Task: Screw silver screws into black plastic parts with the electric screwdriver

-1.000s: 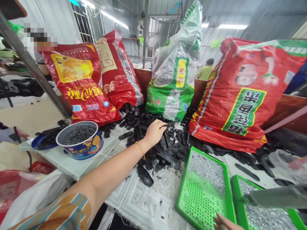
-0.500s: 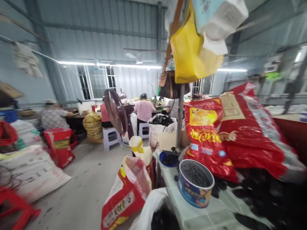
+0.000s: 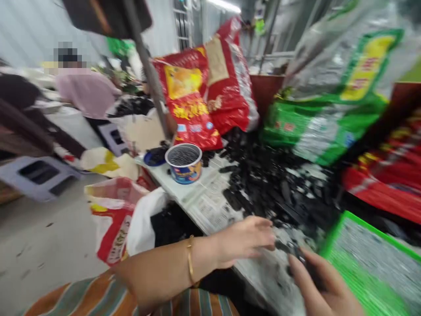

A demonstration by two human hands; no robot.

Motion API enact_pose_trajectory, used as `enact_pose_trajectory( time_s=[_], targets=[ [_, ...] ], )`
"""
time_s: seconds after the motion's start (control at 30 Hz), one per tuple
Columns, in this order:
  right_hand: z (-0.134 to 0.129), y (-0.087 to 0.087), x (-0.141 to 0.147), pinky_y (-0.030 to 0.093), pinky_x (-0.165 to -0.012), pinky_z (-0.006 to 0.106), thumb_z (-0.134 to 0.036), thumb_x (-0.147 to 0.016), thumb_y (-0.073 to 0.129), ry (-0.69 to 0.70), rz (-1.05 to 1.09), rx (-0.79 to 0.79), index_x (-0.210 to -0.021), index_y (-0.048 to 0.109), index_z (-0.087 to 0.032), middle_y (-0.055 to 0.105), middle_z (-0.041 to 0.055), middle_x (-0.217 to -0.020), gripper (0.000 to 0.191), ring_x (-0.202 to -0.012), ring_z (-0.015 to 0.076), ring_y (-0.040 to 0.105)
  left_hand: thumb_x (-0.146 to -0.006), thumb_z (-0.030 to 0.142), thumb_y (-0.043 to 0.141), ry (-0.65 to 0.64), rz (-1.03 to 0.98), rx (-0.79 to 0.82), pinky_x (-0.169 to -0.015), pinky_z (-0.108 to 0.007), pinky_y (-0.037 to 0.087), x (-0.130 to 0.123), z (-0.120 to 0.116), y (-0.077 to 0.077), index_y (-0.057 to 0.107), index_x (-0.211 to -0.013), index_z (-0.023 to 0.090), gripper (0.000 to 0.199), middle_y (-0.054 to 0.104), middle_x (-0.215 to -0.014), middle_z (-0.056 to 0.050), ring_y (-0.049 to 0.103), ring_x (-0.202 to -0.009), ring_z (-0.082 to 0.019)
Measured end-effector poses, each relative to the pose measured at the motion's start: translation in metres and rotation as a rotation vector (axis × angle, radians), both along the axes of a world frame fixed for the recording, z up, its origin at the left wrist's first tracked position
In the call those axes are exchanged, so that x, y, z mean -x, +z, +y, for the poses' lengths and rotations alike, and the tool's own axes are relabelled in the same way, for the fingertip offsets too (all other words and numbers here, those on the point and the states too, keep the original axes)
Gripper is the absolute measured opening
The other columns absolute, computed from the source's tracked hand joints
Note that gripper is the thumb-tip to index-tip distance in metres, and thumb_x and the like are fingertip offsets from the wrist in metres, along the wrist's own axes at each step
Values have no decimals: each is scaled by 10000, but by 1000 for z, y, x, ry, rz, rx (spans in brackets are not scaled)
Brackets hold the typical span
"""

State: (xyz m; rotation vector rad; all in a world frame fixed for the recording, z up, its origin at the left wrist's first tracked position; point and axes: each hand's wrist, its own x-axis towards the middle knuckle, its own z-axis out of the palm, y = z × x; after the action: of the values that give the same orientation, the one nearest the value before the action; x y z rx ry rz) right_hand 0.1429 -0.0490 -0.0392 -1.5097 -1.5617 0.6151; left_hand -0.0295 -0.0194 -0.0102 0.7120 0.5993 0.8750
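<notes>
My left hand point(image 3: 246, 240), with a gold bangle at the wrist, reaches over the table edge from the lower left. Its fingers are stretched out and slightly blurred, with their tips close to small dark pieces. At the lower right my right hand point(image 3: 324, 285) is closed, with a small black piece point(image 3: 297, 252) between thumb and fingers. Blur hides exactly what this piece is. Beyond both hands spreads a heap of flat black pieces point(image 3: 276, 188) on the table point(image 3: 210, 199). A green-rimmed basket point(image 3: 344, 224) lies right beside my right hand.
A round tin point(image 3: 184, 171) of dark bits stands near the table's left edge. Red bags point(image 3: 194, 118) and a green-and-clear bag point(image 3: 325, 118) line the back. A white sack point(image 3: 144, 224) with black contents stands below. A person in pink point(image 3: 85, 92) sits far left, near a purple stool point(image 3: 39, 175).
The view has swung right and down, closer to the table. My two hands, the green basket and the green-and-clear bag have come into sight.
</notes>
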Motion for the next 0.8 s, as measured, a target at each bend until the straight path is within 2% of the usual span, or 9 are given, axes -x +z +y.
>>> enact_pose_trajectory(
  time_s=[0.03,0.1,0.23,0.33,0.4,0.53,0.63,0.7,0.8],
  targets=[
    [-5,4,6,510,-676,270,-414,-735,613,-45,0,97,-905,639,-212,686,26,-845,266,-748,187,636,-740,283,652,3,-37,164,-771,-271,422,-4,-7,-3,585,-1010,214,286,585,-983,-36,580,-858,-117],
    [-7,9,26,513,-721,297,-417,-738,587,-20,51,160,-888,648,-187,698,58,-881,282,-802,208,641,-680,256,698,115,-78,321,-758,-260,428,-7,-15,-7,598,-888,155,251,602,-850,-30,579,-784,-114],
    [-4,10,52,495,-815,316,-370,-792,528,144,113,191,-1068,604,-182,658,87,-1071,342,-949,202,622,-666,253,684,364,-40,300,-692,-262,452,-2,-12,-7,547,-796,160,211,628,-796,-32,595,-741,-140],
    [3,16,42,492,-786,305,-347,-825,487,247,-17,187,-1007,641,-205,678,71,-1003,278,-895,189,631,-720,278,629,430,61,244,-617,-254,459,13,-2,-7,516,-832,186,184,636,-781,-18,612,-651,-134],
    [20,22,28,489,-737,307,-348,-835,463,181,-212,174,-897,673,-217,694,55,-911,255,-815,188,637,-744,282,602,422,150,232,-574,-237,455,23,1,-9,513,-835,185,160,625,-752,-5,595,-565,-108],
    [72,26,5,469,-730,333,-284,-821,451,93,-635,168,-917,679,-222,691,56,-941,255,-819,220,638,-755,273,582,254,215,319,-515,-229,455,31,0,-14,514,-835,178,142,621,-779,-18,576,-502,-93],
    [102,25,-6,456,-736,354,-247,-804,450,50,-711,171,-1033,652,-207,686,85,-972,308,-856,248,633,-761,252,573,182,211,356,-503,-225,457,30,-4,-18,513,-873,185,144,626,-842,-37,593,-530,-101],
    [106,26,-12,450,-731,354,-252,-800,453,8,-723,167,-1070,632,-200,680,90,-982,327,-862,247,627,-762,244,571,179,200,368,-526,-241,474,30,-4,-21,521,-877,182,140,617,-856,-36,590,-541,-99],
    [89,28,-13,447,-689,322,-282,-798,472,-1,-738,186,-935,663,-218,681,57,-916,243,-784,211,626,-762,254,572,201,182,373,-555,-268,489,32,-3,-23,534,-874,180,140,604,-874,-32,579,-552,-98]
  ],
)
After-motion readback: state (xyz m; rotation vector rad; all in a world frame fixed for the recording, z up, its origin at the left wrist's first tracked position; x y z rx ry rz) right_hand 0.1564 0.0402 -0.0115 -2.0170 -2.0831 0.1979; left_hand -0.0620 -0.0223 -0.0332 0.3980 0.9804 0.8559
